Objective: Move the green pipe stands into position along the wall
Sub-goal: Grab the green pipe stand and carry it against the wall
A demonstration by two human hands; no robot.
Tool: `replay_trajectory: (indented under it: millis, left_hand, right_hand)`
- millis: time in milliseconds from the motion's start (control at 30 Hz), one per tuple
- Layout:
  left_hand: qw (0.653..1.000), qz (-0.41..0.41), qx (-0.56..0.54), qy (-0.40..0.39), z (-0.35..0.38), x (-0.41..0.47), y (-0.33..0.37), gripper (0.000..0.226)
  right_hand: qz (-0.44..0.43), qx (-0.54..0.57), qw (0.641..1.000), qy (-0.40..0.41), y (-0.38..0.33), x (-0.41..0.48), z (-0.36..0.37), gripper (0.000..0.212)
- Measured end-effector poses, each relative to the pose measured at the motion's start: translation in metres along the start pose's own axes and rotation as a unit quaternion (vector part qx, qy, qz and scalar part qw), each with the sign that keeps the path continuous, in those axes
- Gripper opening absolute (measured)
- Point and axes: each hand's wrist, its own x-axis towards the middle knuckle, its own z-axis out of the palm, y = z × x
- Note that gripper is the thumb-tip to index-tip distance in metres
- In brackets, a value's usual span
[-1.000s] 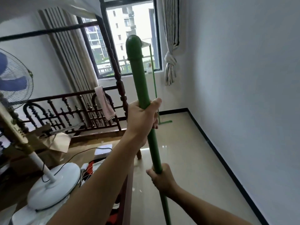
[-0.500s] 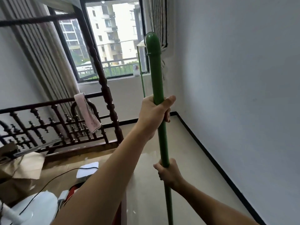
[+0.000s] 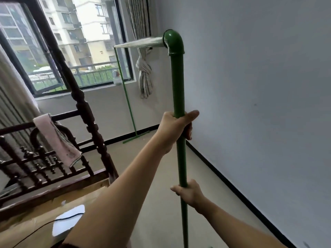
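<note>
- Gripping one green pipe stand (image 3: 177, 86) are two bare hands, both closed around its smooth round upright, which stands near the plain white wall (image 3: 259, 86) on the right.
- The right hand (image 3: 189, 193) wraps the pipe low down, fingers curled fully round it; the pipe's foot runs out of the bottom edge and cannot be seen.
- The left hand (image 3: 176, 127) clasps the same pipe higher up, thumb laid across the front, fingertips hidden behind the tube.
- At the top, a glossy green elbow fitting (image 3: 174, 42) bends toward the left, and a pale grey horizontal bar (image 3: 139, 44) leaves it, blurred and tapering.
- On the left lies a light wooden surface carrying one white flat object (image 3: 69, 221) and one thin black cable (image 3: 44, 228); both are cut off and soft in focus.
- Behind it rises a dark wooden bed frame (image 3: 84, 111) with one turned post and rows of small spindles; one pink cloth (image 3: 57, 140) hangs over its rail.
- Farther off, a second green stand (image 3: 125, 92) is thin, upright and slightly tilted, its flat base bar resting on the beige floor (image 3: 161, 176) beside the black skirting under the window (image 3: 75, 42).
- One knotted striped curtain (image 3: 144, 72) hangs beside the window, and one small bottle (image 3: 116, 78), too blurred to read, sits on the sill.
</note>
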Motion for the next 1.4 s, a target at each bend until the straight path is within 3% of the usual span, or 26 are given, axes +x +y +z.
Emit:
replay_trajectory:
  millis: [167, 333, 533, 767, 967, 1400]
  left_hand:
    - [0.999, 0.005, 0.016, -0.052, 0.024, 0.026, 0.001, 0.031]
    - [0.996, 0.021, 0.002, -0.088, 0.071, 0.055, -0.002, 0.016]
    - [0.986, 0.061, 0.042, -0.147, 0.145, 0.104, -0.012, 0.026]
    - [0.98, 0.085, 0.055, -0.172, 0.26, 0.182, -0.021, 0.023]
    - [0.979, 0.102, 0.062, -0.163, 0.341, 0.237, -0.032, 0.031]
    - [0.975, 0.109, 0.104, -0.165, 0.41, 0.304, -0.031, 0.034]
  right_hand:
    - [-0.006, -0.05, 0.998, 0.047, 0.008, 0.006, -0.034, 0.046]
    - [0.035, -0.023, 0.993, 0.11, 0.028, 0.02, -0.092, 0.043]
    - [0.07, -0.026, 0.983, 0.167, 0.059, 0.043, -0.185, 0.033]
    - [0.104, -0.015, 0.973, 0.206, 0.107, 0.077, -0.305, 0.029]
    - [0.12, -0.024, 0.968, 0.221, 0.142, 0.107, -0.39, 0.039]
    - [0.184, -0.069, 0.937, 0.289, 0.153, 0.14, -0.457, 0.047]
